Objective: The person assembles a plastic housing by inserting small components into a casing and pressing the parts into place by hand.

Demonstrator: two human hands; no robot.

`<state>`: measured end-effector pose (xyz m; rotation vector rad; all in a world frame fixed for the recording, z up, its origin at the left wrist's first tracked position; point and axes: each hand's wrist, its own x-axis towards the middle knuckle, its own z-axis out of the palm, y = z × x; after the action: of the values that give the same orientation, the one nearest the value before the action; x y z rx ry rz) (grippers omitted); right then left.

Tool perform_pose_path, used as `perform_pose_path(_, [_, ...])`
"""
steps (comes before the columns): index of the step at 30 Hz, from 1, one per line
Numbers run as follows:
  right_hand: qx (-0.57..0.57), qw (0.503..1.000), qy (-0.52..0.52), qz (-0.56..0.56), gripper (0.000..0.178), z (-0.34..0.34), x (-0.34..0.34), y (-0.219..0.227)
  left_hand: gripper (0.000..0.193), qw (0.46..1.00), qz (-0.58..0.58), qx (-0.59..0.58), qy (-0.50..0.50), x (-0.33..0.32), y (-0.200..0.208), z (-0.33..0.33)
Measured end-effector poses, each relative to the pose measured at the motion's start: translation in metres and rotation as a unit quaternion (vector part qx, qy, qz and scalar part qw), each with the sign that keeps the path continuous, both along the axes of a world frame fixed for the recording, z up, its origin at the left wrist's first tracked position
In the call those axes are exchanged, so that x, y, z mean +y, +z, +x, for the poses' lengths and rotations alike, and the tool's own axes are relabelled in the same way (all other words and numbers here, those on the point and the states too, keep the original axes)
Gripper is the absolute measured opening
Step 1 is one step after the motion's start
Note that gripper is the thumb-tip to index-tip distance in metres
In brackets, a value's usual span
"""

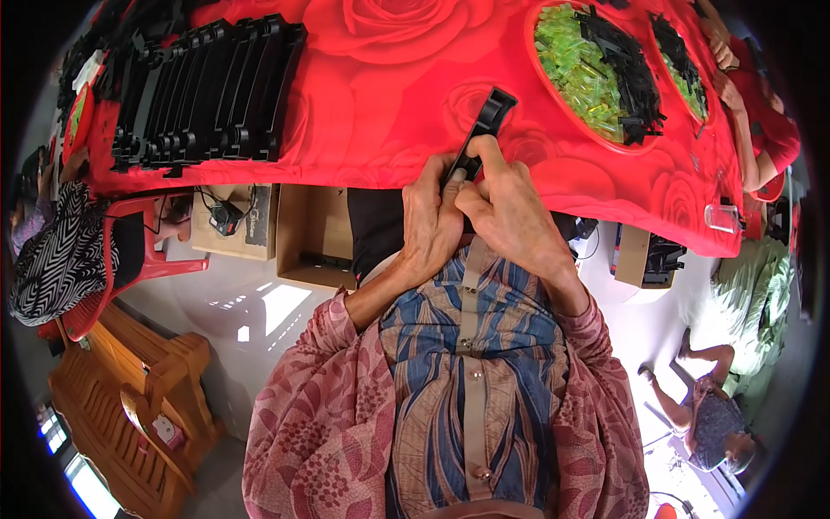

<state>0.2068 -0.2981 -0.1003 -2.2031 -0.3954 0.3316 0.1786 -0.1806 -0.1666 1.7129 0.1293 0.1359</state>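
Surface: red rose-print cloth (389, 95), upper frame.
Hands: left hand (430, 221) and right hand (510, 212), grip closed on one black plastic piece (484, 130), centre.
Bowls: two red bowls (540, 73), upper right.

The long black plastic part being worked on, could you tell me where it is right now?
In the head view, the long black plastic part is near centre, held by the left hand and right hand over the near edge of the red rose-print tablecloth.

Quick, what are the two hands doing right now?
Left hand: closed on the lower end of the black plastic part.
Right hand: closed on the same black plastic part, thumb pressing its stem.
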Motion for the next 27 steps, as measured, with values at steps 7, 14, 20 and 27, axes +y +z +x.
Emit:
perform_pose_path(7, [-0.006,1.0,0.018,-0.012,0.026,-0.006,-0.001,0.001,0.013,0.999,-0.04,-0.003,0.009,0.0,-0.001,0.0])
perform_pose_path(14, [-0.016,0.999,0.016,-0.033,0.038,-0.008,-0.004,-0.005,0.008,0.999,-0.029,-0.012,0.012,0.004,-0.007,0.006])
perform_pose_path(20, [-0.065,0.995,-0.007,-0.069,0.035,-0.011,-0.001,-0.008,0.01,0.999,-0.025,-0.021,0.013,0.006,-0.01,0.005])
perform_pose_path(27, [-0.196,0.972,-0.089,0.091,0.023,-0.014,0.001,-0.022,0.008,0.999,-0.051,0.019,-0.002,0.009,0.0,0.007])
